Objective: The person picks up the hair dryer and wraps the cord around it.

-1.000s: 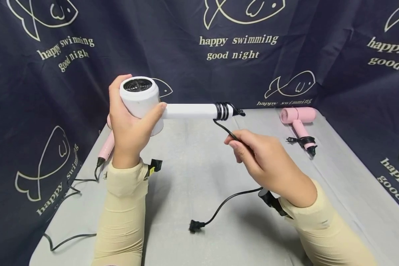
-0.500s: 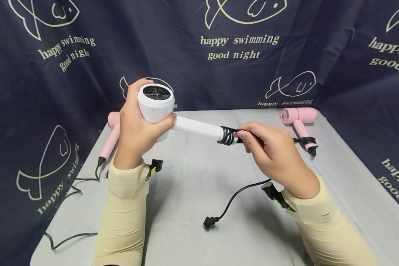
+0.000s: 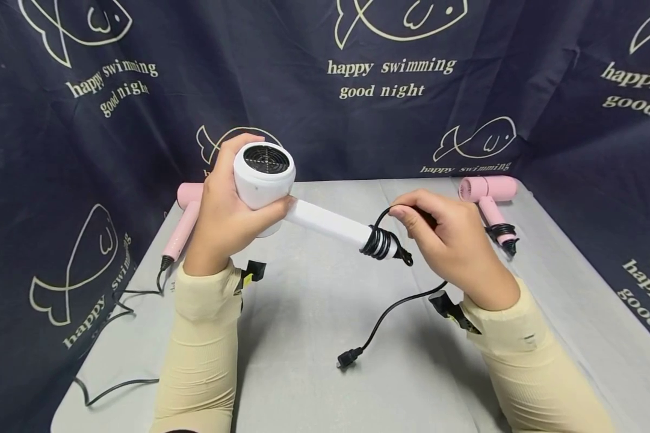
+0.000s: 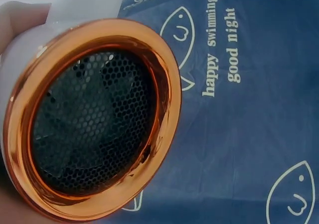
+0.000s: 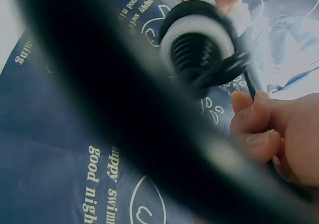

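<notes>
White hair dryer [image 3: 264,187], copper rim [image 4: 169,94], black cord [image 3: 379,242] coiled round handle [image 3: 330,224].

Navy cloth [image 3: 281,78] (fish-printed) backs a grey table [image 3: 298,319].

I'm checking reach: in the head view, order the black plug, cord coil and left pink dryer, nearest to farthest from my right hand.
1. Cord coil, on the white handle.
2. Black plug, lower middle.
3. Left pink dryer, far left.

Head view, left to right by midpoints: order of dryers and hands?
Pink hair dryer on the left → left hand → white hair dryer → right hand → pink hair dryer on the right.
</notes>
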Available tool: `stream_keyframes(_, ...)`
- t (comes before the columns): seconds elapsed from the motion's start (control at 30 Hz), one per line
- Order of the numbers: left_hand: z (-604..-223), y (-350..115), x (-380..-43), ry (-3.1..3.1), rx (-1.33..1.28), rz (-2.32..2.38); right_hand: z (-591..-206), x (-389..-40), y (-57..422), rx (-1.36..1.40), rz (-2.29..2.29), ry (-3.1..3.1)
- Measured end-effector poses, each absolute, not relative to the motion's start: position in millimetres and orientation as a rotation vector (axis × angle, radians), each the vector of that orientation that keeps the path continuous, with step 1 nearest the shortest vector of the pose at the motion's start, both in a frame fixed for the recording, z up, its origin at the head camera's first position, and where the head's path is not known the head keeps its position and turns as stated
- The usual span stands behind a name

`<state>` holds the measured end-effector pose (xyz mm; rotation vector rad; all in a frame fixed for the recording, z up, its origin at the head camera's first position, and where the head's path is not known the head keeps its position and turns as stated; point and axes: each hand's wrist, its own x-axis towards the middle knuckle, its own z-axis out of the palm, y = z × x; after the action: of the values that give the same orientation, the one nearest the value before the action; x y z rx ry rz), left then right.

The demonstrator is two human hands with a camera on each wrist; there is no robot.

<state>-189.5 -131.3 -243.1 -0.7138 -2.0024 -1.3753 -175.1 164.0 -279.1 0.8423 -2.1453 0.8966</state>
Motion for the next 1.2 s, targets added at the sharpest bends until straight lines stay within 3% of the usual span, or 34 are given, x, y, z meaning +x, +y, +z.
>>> stream_keyframes(0.53, -238, -134, -186, -1.831, -0.938, -1.562, -284, -182, 163, 0.863, 1.045, -2.222)
stream_keyframes(1.2, -238, -135, -185, -1.715, -0.801, -1.65, -300, -186, 153, 0.999, 1.001, -2.289)
